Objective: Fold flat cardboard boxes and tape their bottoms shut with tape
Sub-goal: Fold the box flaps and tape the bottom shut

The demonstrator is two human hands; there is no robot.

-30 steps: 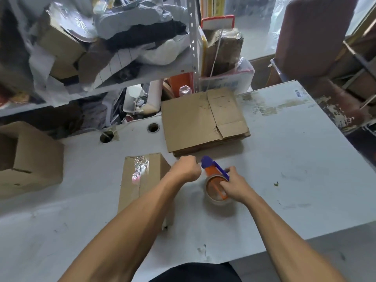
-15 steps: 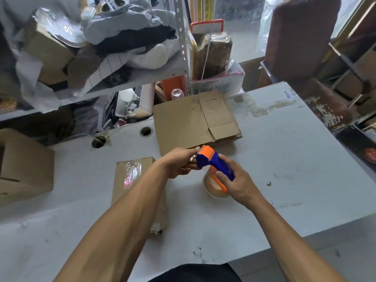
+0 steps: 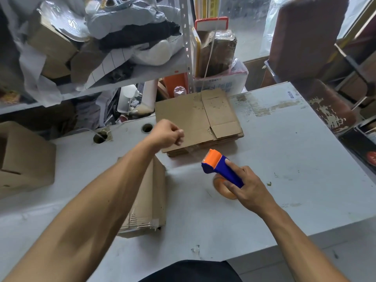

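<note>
My right hand [image 3: 248, 188] grips a blue and orange tape dispenser [image 3: 221, 167] just above the grey table [image 3: 284, 151], with its brownish tape roll [image 3: 222, 190] below the handle. My left hand [image 3: 168, 134] is raised to the upper left of the dispenser, fingers curled in a pinch. A faint clear strip of tape [image 3: 191, 149] seems to stretch from it to the dispenser's orange head. A folded cardboard box [image 3: 150, 196] with tape on it lies under my left forearm. A stack of flat cardboard boxes [image 3: 199, 117] lies behind both hands.
An assembled cardboard box [image 3: 26, 159] stands at the table's left edge. Two round cable holes [image 3: 100, 137] pierce the table near its back. A cluttered metal shelf [image 3: 122, 47] and bags rise behind it, and a brown chair [image 3: 309, 37] stands at the back right.
My left hand has moved up and left, away from the dispenser's head. My right hand has tilted the dispenser and drawn it slightly right and toward me.
</note>
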